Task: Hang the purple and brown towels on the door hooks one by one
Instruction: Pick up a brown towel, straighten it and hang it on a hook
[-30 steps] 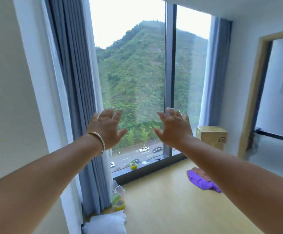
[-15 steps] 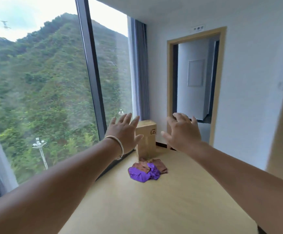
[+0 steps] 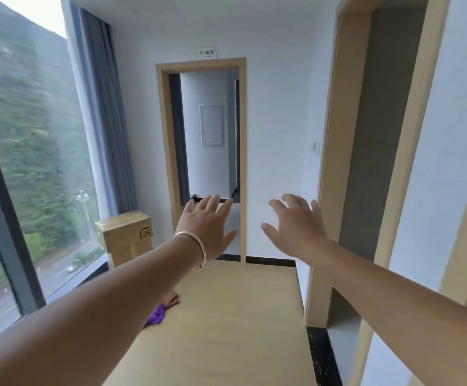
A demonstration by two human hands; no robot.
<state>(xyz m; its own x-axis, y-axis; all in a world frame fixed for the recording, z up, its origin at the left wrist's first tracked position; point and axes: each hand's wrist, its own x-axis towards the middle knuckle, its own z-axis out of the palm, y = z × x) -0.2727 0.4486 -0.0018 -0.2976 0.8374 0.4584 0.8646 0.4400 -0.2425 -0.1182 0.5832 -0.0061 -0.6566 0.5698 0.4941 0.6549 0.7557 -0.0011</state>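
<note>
Both arms reach forward; left hand [image 3: 208,227] and right hand [image 3: 296,227] spread-fingered, holding nothing, towels [image 3: 161,312] lying below the left forearm.

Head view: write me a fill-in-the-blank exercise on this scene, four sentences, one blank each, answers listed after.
1. The bracelet is worn on the ____ wrist.
2. Both the left hand and the right hand hold ____.
3. The purple towel lies on the floor, partly hidden behind the left ____.
4. The cardboard box stands next to the ____.

Missing words: left; nothing; forearm; window
</note>
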